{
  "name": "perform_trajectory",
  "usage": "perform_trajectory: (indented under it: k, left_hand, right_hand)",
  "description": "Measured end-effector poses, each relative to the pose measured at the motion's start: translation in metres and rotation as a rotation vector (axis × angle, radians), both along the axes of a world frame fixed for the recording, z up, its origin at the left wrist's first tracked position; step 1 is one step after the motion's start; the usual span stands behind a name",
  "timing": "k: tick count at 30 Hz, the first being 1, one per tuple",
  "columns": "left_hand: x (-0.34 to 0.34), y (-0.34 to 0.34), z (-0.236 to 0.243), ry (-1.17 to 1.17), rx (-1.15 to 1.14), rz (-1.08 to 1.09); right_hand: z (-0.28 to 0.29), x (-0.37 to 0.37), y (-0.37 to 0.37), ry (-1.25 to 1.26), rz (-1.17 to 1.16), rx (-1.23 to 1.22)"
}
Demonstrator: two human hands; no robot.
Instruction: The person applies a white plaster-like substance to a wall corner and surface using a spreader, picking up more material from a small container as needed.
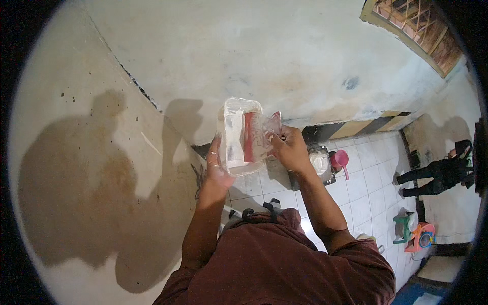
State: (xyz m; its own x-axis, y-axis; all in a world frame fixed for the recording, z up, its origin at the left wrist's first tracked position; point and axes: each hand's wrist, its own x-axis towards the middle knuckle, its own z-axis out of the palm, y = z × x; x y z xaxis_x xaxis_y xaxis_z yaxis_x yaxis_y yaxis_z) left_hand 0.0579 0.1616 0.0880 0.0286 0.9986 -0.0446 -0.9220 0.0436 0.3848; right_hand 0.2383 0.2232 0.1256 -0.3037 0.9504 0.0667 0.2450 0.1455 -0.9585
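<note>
My left hand (217,170) grips a white plastic tray (243,105) by its left side and lower corner, fingers smeared with white. Wet white paste (234,136) coats the tray's inside. Clasped in my right hand (288,148) is a wide putty spreader (249,137), red along its edges and streaked with paste. Its blade lies over the tray's right part, hiding what is beneath. Both things are held up in front of my body, close to the wall.
A stained wall (229,56) rises ahead and to the left. On the tiled floor stand a dark container of white paste (320,161) and a pink dipper (341,158). Farther right, a person in dark clothes (439,175) stands near green (401,227) and orange stools (419,238).
</note>
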Motion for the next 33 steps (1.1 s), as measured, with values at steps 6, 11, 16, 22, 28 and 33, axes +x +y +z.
perform_trajectory:
  k: [6, 11, 16, 22, 28, 33]
  left_hand:
    - [0.023, 0.013, 0.003, 0.165, -0.113, 0.044]
    - [0.040, 0.025, -0.003, 0.262, -0.119, 0.113]
    - [0.063, 0.038, 0.006, 0.315, -0.042, 0.155]
    - [0.067, 0.047, -0.002, 0.334, -0.035, 0.221]
    - [0.070, 0.041, 0.017, 0.272, -0.018, 0.174]
    - [0.061, 0.043, 0.008, 0.335, -0.094, 0.201]
  right_hand:
    - [-0.007, 0.003, 0.008, -0.009, -0.012, 0.169]
    - [0.013, 0.010, 0.012, -0.078, 0.031, 0.173]
    - [0.020, 0.020, 0.019, -0.074, 0.050, 0.240]
    - [0.010, 0.024, 0.038, 0.128, 0.163, 0.045]
    - [0.014, 0.022, 0.042, 0.368, 0.230, -0.293]
    - [-0.004, 0.016, 0.051, 0.539, 0.219, -0.527]
